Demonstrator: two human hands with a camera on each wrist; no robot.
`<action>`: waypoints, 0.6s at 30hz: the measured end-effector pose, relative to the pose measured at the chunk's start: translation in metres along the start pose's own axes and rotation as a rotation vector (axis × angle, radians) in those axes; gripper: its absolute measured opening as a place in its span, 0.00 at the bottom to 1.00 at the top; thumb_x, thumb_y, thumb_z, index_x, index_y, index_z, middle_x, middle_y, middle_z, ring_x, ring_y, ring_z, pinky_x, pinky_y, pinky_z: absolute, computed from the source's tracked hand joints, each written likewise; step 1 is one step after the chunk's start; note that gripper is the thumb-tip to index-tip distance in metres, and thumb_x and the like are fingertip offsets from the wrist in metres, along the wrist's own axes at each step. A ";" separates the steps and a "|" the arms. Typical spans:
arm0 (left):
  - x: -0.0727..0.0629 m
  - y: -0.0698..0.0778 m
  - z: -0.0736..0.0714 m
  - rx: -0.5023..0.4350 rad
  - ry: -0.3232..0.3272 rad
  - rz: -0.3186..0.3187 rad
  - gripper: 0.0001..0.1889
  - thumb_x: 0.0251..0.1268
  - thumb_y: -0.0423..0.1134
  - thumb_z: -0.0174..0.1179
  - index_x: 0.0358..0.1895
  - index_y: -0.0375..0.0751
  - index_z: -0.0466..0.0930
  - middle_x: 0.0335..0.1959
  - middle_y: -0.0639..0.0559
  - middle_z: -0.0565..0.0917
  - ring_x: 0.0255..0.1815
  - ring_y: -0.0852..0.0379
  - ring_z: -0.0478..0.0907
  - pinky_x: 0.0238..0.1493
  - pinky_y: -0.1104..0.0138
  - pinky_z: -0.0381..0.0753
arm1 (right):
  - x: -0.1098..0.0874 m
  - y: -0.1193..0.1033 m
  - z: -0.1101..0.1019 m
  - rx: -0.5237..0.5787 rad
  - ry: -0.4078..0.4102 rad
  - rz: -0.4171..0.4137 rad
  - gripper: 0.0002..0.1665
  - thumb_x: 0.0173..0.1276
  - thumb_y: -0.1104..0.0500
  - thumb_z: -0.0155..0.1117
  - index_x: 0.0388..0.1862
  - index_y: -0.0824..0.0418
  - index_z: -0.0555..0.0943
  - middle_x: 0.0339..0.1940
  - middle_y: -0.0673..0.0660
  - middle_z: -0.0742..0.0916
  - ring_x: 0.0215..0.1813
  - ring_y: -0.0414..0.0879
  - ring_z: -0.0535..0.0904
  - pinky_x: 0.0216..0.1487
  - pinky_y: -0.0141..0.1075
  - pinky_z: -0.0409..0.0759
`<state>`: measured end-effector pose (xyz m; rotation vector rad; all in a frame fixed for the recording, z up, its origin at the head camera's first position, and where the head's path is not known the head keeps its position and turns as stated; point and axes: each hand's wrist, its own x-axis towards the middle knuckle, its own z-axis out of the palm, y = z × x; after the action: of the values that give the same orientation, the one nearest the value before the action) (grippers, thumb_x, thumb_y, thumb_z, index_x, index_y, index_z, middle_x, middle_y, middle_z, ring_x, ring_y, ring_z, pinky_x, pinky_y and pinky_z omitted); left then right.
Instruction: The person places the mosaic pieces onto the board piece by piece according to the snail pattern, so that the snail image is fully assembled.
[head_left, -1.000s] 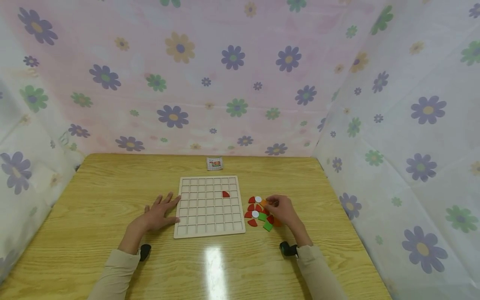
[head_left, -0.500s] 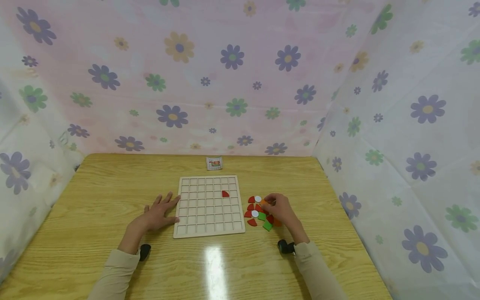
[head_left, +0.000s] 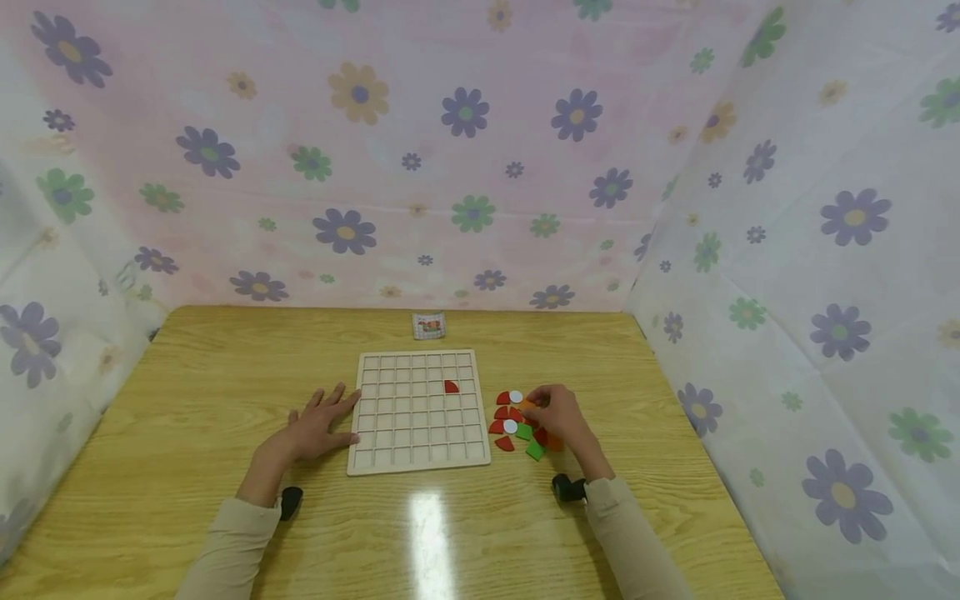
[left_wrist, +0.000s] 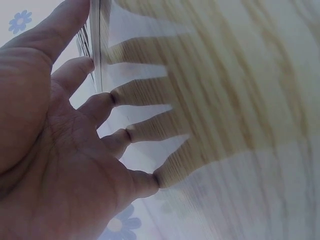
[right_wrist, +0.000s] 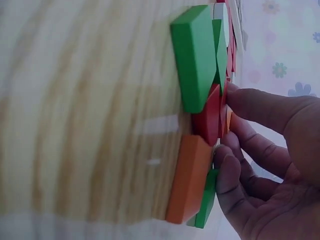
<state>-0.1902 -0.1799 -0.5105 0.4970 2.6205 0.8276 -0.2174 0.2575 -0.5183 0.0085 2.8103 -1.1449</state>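
Note:
A square wooden grid board [head_left: 418, 468] lies mid-table, with one red quarter-circle piece [head_left: 451, 387] in a cell toward its upper right. My left hand [head_left: 313, 432] rests at the board's left edge, fingers spread. To the right of the board is a cluster of flat pieces: red quarter circles [head_left: 505, 444], white discs [head_left: 510, 427], green squares [head_left: 535, 450] and orange pieces [right_wrist: 189, 180]. My right hand [head_left: 560, 414] is bent over this cluster, thumb and fingertips down among red and orange pieces. Whether it pinches one is hidden by the fingers.
A small printed card [head_left: 429, 326] with a coloured picture on a grid lies behind the board. The wooden table [head_left: 360, 542] reaches back to a flowered curtain [head_left: 420, 167], with more flowered cloth at both sides.
My right hand has shifted slightly left and away from me over the cluster. The left hand and the board stay in place.

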 end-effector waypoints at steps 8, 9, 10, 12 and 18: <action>0.000 0.002 0.000 -0.005 0.004 -0.003 0.42 0.71 0.49 0.64 0.80 0.38 0.56 0.81 0.27 0.46 0.78 0.19 0.36 0.61 0.17 0.38 | 0.001 -0.002 -0.002 0.014 -0.008 0.019 0.09 0.63 0.65 0.75 0.41 0.67 0.86 0.34 0.58 0.86 0.35 0.47 0.80 0.38 0.39 0.81; 0.000 0.001 0.001 -0.007 0.004 -0.003 0.42 0.71 0.49 0.64 0.80 0.38 0.56 0.81 0.27 0.46 0.78 0.19 0.37 0.61 0.17 0.38 | 0.002 -0.002 -0.002 0.011 -0.005 0.022 0.09 0.63 0.65 0.75 0.40 0.67 0.86 0.34 0.57 0.86 0.35 0.47 0.80 0.37 0.39 0.81; 0.000 0.001 0.001 -0.010 0.004 -0.003 0.42 0.71 0.49 0.64 0.81 0.38 0.56 0.81 0.27 0.46 0.78 0.19 0.36 0.61 0.17 0.38 | 0.002 -0.001 -0.002 0.006 -0.002 0.020 0.09 0.63 0.65 0.75 0.40 0.67 0.86 0.34 0.58 0.86 0.35 0.47 0.80 0.37 0.39 0.80; 0.000 0.001 0.001 -0.015 0.003 -0.004 0.42 0.71 0.49 0.64 0.81 0.38 0.55 0.81 0.27 0.46 0.78 0.19 0.36 0.61 0.18 0.38 | 0.001 -0.002 -0.002 0.000 0.008 0.027 0.09 0.63 0.64 0.75 0.40 0.67 0.86 0.34 0.58 0.86 0.36 0.48 0.81 0.38 0.40 0.81; 0.001 0.001 0.000 -0.014 0.003 -0.008 0.42 0.71 0.50 0.64 0.81 0.38 0.56 0.81 0.27 0.46 0.78 0.20 0.36 0.61 0.18 0.37 | -0.001 -0.004 0.000 -0.005 0.034 0.043 0.10 0.62 0.65 0.76 0.40 0.68 0.85 0.34 0.58 0.86 0.36 0.48 0.80 0.39 0.41 0.82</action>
<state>-0.1904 -0.1785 -0.5100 0.4818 2.6158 0.8448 -0.2162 0.2541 -0.5153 0.0886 2.8275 -1.1386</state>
